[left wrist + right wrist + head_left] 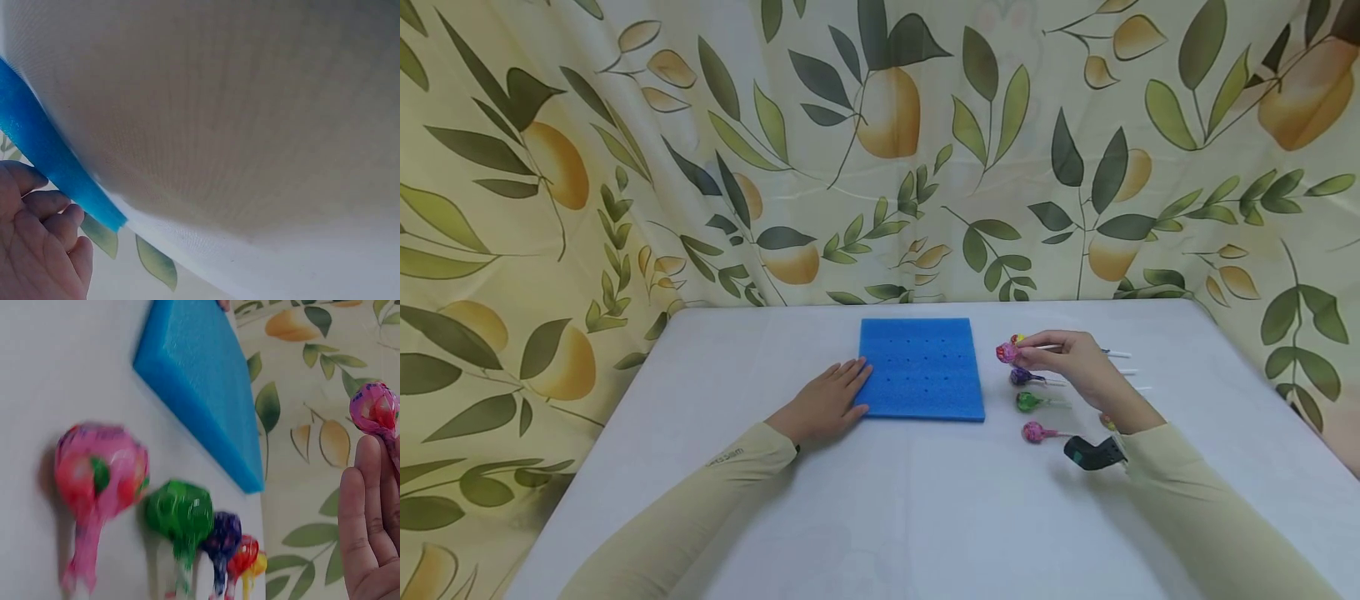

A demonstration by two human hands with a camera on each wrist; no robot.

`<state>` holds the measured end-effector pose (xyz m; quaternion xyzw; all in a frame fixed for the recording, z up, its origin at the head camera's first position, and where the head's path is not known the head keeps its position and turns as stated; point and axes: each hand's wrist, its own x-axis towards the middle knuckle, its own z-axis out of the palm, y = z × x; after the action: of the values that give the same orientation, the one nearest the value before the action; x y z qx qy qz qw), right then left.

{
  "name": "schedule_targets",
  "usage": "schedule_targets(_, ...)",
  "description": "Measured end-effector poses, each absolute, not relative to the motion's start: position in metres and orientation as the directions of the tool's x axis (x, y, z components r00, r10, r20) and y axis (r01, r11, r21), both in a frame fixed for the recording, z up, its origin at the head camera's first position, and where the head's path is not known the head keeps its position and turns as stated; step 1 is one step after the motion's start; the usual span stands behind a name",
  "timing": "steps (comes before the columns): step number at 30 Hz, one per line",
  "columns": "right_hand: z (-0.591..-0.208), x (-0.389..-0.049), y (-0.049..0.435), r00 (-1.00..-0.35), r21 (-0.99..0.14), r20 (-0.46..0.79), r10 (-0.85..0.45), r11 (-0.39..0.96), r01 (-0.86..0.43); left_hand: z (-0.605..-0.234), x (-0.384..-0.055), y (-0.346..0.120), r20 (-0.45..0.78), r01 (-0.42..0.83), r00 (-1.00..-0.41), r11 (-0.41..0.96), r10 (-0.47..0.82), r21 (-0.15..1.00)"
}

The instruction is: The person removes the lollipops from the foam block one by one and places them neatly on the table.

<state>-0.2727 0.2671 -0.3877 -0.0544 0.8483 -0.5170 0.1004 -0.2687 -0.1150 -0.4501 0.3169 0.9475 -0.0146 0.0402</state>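
Observation:
My right hand (1063, 358) pinches a pink-wrapped lollipop (375, 407) by its stick near the candy, just right of the blue foam board (917, 400). Small holes in several rows dot the top of the board. Along its left edge rests my left hand (831, 400), fingers extended. Below the right hand, a purple lollipop (1021, 377), a green lollipop (1027, 402) and another pink lollipop (1034, 432) lie in a column, sticks pointing right. The right wrist view also shows a red lollipop (244, 555) and a yellow lollipop (259, 562) at the far end.
A white-covered table (910, 508) carries everything. Behind it hangs a curtain (820, 208) printed with leaves and fruit. A black wrist device (1093, 452) sits under the right sleeve; close to it, a small colourful wrapper (1107, 422) is partly hidden by the wrist.

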Motion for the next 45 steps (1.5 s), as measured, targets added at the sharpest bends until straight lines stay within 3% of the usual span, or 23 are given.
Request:
schedule_targets(18, -0.390, -0.238, 0.347, -0.980, -0.792, -0.160, -0.117, 0.608, 0.056, -0.451, -0.268, -0.115, -0.087, 0.600, -0.798, 0.800, 0.596, -0.012)
schedule_targets(29, -0.401, -0.220, 0.387, -0.969, -0.852, -0.180, -0.171, 0.520, 0.067, -0.450, -0.269, -0.115, -0.093, 0.594, -0.801, 0.804, 0.591, -0.014)
schedule_targets(39, -0.418, -0.206, 0.406, -0.946, -0.922, -0.239, -0.218, 0.356, 0.151, -0.448, -0.267, -0.116, -0.081, 0.607, -0.792, 0.795, 0.605, 0.004)
schedule_targets(45, -0.424, -0.201, 0.407, -0.937, -0.909, -0.270, -0.220, 0.378, 0.173, -0.449, -0.268, -0.115, -0.087, 0.606, -0.792, 0.795, 0.604, 0.002)
